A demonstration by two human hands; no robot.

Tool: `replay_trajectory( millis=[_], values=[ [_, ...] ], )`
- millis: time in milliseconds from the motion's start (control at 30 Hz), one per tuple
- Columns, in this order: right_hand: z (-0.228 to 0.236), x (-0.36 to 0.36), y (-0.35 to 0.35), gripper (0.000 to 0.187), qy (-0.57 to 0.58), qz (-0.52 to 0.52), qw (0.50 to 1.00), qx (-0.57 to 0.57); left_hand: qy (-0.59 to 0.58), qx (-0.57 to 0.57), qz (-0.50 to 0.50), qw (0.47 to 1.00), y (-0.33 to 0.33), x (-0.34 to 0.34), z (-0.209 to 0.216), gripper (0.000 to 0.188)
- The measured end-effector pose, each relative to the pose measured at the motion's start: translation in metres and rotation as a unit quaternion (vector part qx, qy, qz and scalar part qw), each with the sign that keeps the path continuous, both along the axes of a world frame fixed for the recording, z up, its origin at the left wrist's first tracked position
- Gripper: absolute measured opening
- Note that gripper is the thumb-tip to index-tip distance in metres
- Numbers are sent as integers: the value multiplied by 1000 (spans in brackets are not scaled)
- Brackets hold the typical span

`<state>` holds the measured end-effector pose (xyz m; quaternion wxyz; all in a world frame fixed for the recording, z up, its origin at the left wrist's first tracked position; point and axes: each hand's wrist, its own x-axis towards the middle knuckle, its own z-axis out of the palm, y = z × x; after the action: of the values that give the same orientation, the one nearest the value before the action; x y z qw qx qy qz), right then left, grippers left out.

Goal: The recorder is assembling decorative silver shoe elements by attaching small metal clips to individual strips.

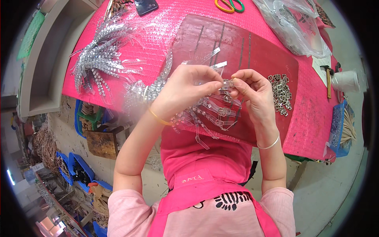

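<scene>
Over the dark red mat, my left hand pinches the end of a clear plastic strap. My right hand closes thumb and forefinger on a small metal buckle at that strap's end, right beside the left fingertips. Below both hands hangs a bundle of clear straps set with shiny stones, fanned over the mat's near edge; several of its ends carry buckles. The left wrist hides part of the bundle. To the right of my right hand lies a pile of loose silver buckles.
Another bundle of stone-set straps lies on the pink table cover at left. Scissors and a dark phone-like object sit at the far edge. A plastic bag, a hammer and a white spool stand at right.
</scene>
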<state>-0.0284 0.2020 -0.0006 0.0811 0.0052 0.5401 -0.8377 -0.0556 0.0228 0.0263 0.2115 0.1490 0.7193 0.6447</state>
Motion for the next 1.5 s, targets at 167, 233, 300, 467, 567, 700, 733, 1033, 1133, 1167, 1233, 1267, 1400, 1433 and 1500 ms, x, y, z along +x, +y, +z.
replay_trajectory(
  millis=[167, 233, 300, 467, 567, 700, 733, 1033, 1133, 1167, 1233, 1267, 1400, 1433, 1500],
  values=[
    [1, 4, -6, 15, 6, 2, 1000, 16, 0, 22, -6, 1000, -3, 3, 2, 14],
    [6, 6, -8, 14, 5, 6, 1000, 26, 25, 1, 15, 1000, -6, 4, -1, 14],
    [11, 9, -14, 12, 9, 2, 998, 69, 60, -2, 32, 998, -7, 7, -1, 14],
    [8, 12, -22, 12, 206, -94, 930, 289, 5, -2, 124, 992, -9, 32, 19, 19],
    [12, 15, -34, 17, 351, -117, 835, 408, -72, 37, 77, 994, -7, 35, 8, 18],
    [9, 15, -40, 15, 341, -142, 837, 403, -126, 82, 70, 986, -18, 38, 2, 20],
    [8, 15, -40, 16, 357, -143, 829, 406, -130, 96, 69, 984, -19, 38, 2, 20],
    [3, 21, -42, 23, 426, -132, 776, 447, -78, 50, 95, 991, -19, 43, -2, 20],
    [4, 21, -43, 24, 424, -139, 782, 435, -70, 49, 116, 990, -17, 47, -5, 19],
    [3, 21, -43, 25, 429, -141, 783, 428, -68, 60, 121, 988, -17, 48, -6, 19],
    [3, 22, -43, 26, 429, -138, 780, 434, -65, 52, 119, 989, -16, 49, -3, 18],
    [3, 22, -43, 27, 429, -135, 777, 441, -62, 44, 116, 990, -16, 49, -1, 18],
    [2, 23, -47, 26, 356, -124, 841, 387, -58, 49, 127, 989, -20, 48, -7, 17],
    [3, 22, -44, 24, 295, -73, 891, 337, -63, 72, 128, 987, -21, 49, -7, 17],
    [4, 21, -41, 22, 230, -22, 930, 284, -70, 94, 129, 985, -22, 50, -8, 17]
  ],
)
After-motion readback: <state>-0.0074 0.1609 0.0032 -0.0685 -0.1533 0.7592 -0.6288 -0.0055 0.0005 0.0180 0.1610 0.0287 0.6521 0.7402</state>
